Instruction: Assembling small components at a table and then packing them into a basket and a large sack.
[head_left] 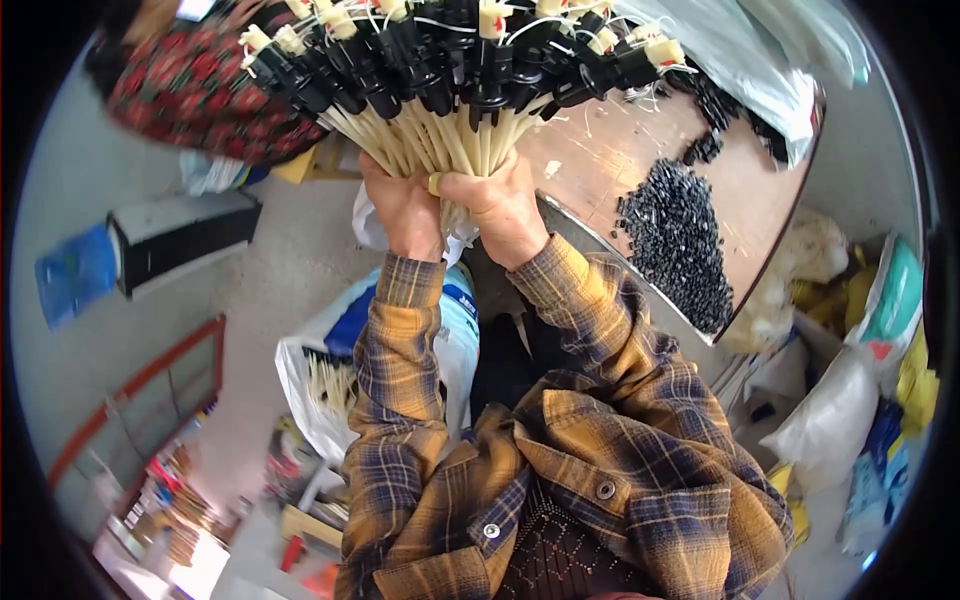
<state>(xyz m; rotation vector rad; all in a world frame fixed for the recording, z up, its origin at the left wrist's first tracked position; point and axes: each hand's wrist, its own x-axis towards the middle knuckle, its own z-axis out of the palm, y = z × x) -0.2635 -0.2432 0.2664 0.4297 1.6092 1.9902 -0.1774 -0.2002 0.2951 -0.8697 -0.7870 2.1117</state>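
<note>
Plaid-sleeved forearms are rising from the lower edge. The left hand (408, 212) and the right hand (502, 208) are gripping side by side, fingers clamped together around the pale stems of a fanned bundle of cable assemblies (450, 70), holding it raised just above the near edge of the wooden bench (770, 190). Black connector heads with cream caps are spreading outward at the top. Farther right, a heap of small black parts (680, 245) is lying on the bench.

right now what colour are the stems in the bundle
Pale cream stems, black caps on top; head view.
</note>
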